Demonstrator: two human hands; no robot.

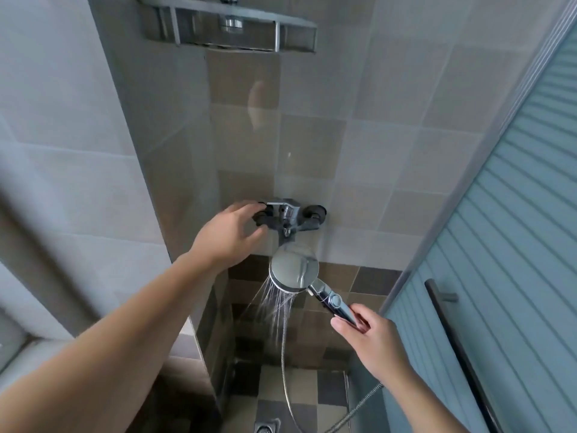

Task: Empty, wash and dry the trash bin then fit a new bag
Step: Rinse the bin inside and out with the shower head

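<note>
left hand [232, 234]: fingers spread loosely at mixer tap [288, 215], gripping nothing | right hand [370, 337]: closed round spraying shower head [295, 271] handle | trash bin: out of view | risk: overturned tap, handle slips, spray soaks floor

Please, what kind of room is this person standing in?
Most likely a bathroom shower stall. The right hand holds a spraying hand shower, the left hand is at a wall-mounted mixer tap, and the tiled floor has a drain.
</note>
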